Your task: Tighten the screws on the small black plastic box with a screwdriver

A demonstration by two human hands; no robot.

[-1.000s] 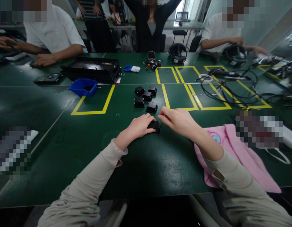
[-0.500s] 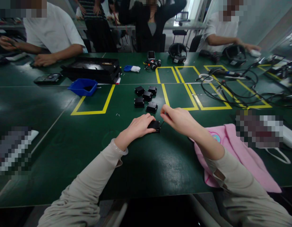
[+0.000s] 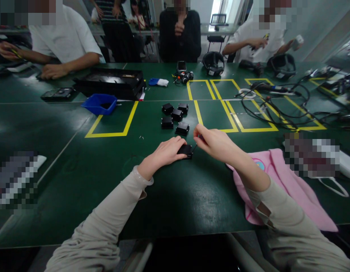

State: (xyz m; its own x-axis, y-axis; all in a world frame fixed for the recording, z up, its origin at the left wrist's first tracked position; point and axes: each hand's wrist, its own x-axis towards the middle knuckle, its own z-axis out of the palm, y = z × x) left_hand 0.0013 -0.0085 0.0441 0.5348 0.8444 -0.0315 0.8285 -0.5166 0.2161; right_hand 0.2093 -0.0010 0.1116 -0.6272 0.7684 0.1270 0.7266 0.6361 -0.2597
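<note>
My left hand [image 3: 169,150] is closed on a small black box [image 3: 187,151], pressing it to the green table, with fingers and thumb on its left side. My right hand [image 3: 213,141] is pinched just right of the box. From its fingers a thin dark shaft, like a slim screwdriver [image 3: 195,147], slants down to the box's right end; its handle is hidden in the hand. Beyond my hands lie several similar black boxes [image 3: 177,115] in a loose cluster. A few tiny pale pieces, which look like screws [image 3: 141,137], lie left of them.
A blue bin [image 3: 99,104] and stacked black trays [image 3: 109,84] stand at the back left. Pink cloth [image 3: 276,181] lies under my right forearm. Cables [image 3: 272,102] spread over the right side, across yellow tape outlines. Other people sit across the table.
My hands, the black box and the shaft have hardly moved. Across the table, the middle person's arms came down to the chest, and the person at right lifted a white object.
</note>
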